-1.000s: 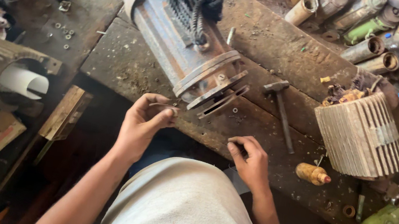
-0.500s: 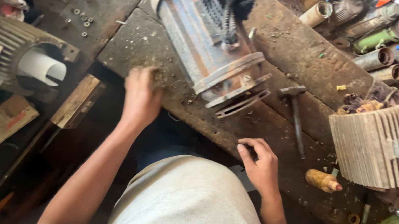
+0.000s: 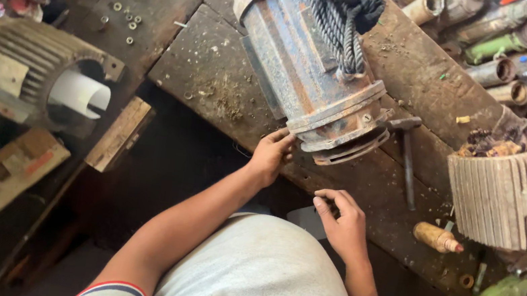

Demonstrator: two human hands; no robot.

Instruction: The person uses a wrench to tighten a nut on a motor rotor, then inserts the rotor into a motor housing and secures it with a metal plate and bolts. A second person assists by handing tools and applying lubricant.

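Rusty motor: a large blue-grey motor housing (image 3: 308,66) lies on its side across a worn wooden table (image 3: 219,74), its near end cap reaching toward the table's front edge.
Rope: a dark twisted rope (image 3: 345,16) is knotted around the top of the housing.
Left hand: the left hand (image 3: 270,156) is curled against the lower rim of the end cap, fingertips touching the metal; whether it grips or only presses, I cannot tell.
Right hand: the right hand (image 3: 343,221) rests loosely bent on the table edge, holding nothing that I can see.
Nearby: a hammer (image 3: 405,153) lies just beside the end cap; a ribbed stator (image 3: 501,196) stands to the right; a second finned housing (image 3: 28,76) sits off the table to the left.
Risk: the heavy housing looks able to roll or tip toward the edge and pinch the left fingers under the rim; sharp rusted edges could cut skin.
Risk, small parts: loose nuts and washers (image 3: 128,18) could be knocked to the floor.
Hidden: the end cap's fasteners are too small to make out; the left palm is turned away; the person's torso covers the table edge below.
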